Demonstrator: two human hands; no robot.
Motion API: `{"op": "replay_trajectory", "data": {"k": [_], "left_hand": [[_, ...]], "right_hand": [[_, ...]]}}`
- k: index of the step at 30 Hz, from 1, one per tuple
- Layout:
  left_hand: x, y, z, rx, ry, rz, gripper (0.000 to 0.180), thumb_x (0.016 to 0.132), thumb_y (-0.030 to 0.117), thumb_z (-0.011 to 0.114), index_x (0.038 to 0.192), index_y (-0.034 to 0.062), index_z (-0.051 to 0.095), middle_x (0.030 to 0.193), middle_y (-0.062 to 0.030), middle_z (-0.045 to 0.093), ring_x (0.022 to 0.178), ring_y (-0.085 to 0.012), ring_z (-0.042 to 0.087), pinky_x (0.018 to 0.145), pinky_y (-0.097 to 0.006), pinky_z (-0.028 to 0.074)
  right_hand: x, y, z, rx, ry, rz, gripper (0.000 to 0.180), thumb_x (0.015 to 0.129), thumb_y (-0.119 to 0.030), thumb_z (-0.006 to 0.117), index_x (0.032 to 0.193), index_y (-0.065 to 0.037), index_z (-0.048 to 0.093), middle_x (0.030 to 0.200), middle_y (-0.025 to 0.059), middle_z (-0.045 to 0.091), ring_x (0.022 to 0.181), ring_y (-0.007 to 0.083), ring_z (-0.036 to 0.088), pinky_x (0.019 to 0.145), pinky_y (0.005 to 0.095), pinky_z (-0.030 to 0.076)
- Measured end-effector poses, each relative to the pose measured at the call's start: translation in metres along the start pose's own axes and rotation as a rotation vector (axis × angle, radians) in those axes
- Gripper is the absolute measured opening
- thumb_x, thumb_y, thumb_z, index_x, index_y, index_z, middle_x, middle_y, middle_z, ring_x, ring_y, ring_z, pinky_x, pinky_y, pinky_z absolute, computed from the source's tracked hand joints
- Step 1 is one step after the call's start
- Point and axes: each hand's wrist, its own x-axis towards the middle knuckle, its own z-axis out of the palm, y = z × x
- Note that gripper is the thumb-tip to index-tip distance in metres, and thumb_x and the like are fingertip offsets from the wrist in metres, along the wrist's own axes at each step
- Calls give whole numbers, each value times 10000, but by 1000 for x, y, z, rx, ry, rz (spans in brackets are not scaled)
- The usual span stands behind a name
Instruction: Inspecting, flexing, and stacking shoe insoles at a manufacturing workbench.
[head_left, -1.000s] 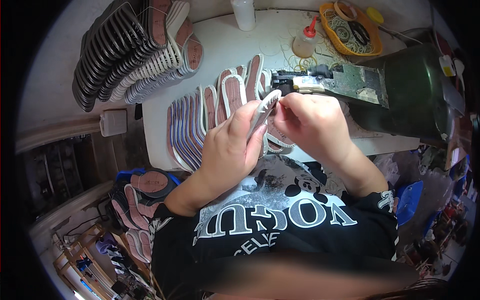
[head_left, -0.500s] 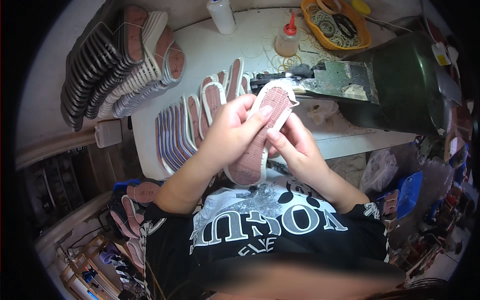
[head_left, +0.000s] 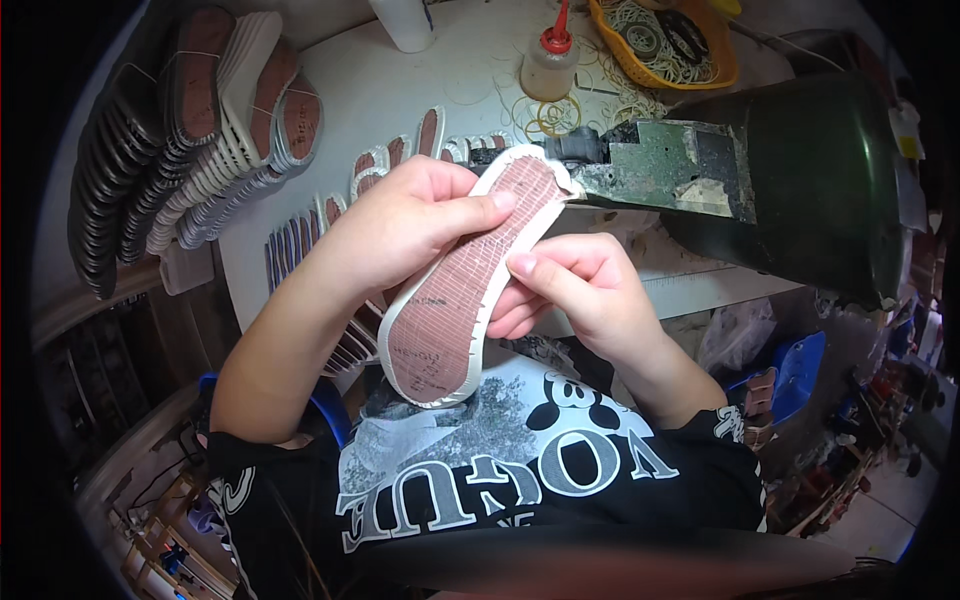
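Turned up from edge-on, the pink insole [head_left: 460, 275] — dark print [head_left: 415, 354] showing — is clamped by left fingers [head_left: 499, 204] and right fingers [head_left: 527, 266].

two hands [head_left: 410, 215], one handheld insole [head_left: 445, 300], one red-topped bottle [head_left: 549, 74], one basket [head_left: 609, 42]

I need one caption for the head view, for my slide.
Left hand and right hand hold a white-edged insole before a green machine.

We see a long, pink, grid-lined insole [head_left: 455, 285] edged white, a bulky dark-green machine [head_left: 800, 180] and a yellow plastic basket [head_left: 642, 71].
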Motion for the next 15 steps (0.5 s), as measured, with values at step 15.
{"op": "replay_trajectory", "data": {"k": [15], "left_hand": [[8,26,13,116,118,-140,449,944,337,519,819,-76,644,594,-137,633,405,-142,578,366,-236,487]], "right_hand": [[-15,-20,-28,-207,128,27,216,929,-159,578,937,41,660,808,29,660,716,54,586,643,197,471]]}}
